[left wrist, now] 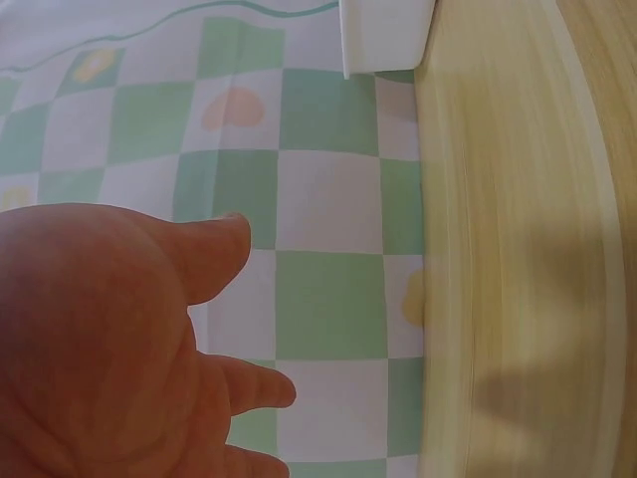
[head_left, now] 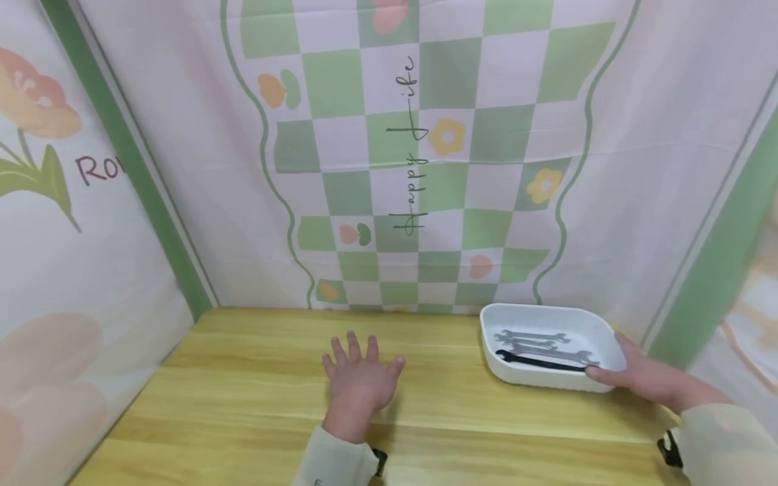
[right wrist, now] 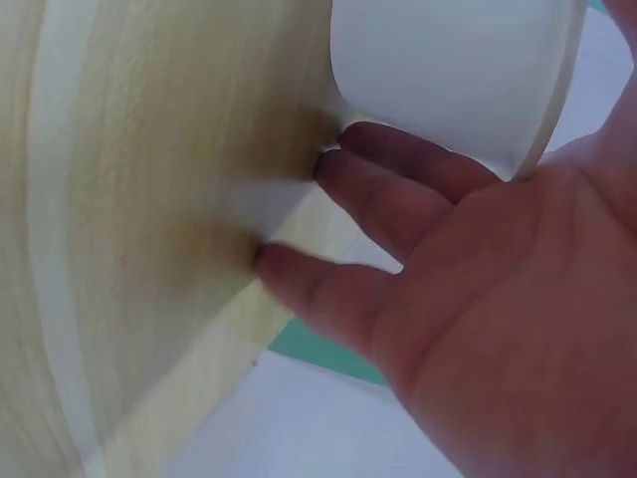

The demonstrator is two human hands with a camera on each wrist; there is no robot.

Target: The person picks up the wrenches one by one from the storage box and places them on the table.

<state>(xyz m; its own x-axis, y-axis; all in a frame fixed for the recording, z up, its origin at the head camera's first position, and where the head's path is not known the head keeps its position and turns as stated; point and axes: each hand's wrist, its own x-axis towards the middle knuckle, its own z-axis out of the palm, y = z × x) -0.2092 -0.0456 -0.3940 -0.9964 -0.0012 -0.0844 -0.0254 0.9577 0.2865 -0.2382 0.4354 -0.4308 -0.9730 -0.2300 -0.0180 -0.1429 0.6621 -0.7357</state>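
A white plastic tray [head_left: 535,379] stands at the back right of the wooden table. Several silver open-ended wrenches [head_left: 541,349] lie in it, with a black wrench [head_left: 543,362] along its near side. My right hand [head_left: 647,374] holds the tray's right end, the thumb over the rim by the black wrench's end. In the right wrist view its other fingers [right wrist: 383,199] run along the outside wall, close to the tabletop. My left hand [head_left: 360,383] is over the middle of the table, fingers spread, holding nothing; in the left wrist view its thumb [left wrist: 214,259] sticks out.
The wooden table [head_left: 243,391] runs back to a fabric backdrop [head_left: 389,169] with green and white checks. Fabric side panels [head_left: 55,270] stand at the left and right. Each sleeve has a black strap [head_left: 670,449] at the wrist.
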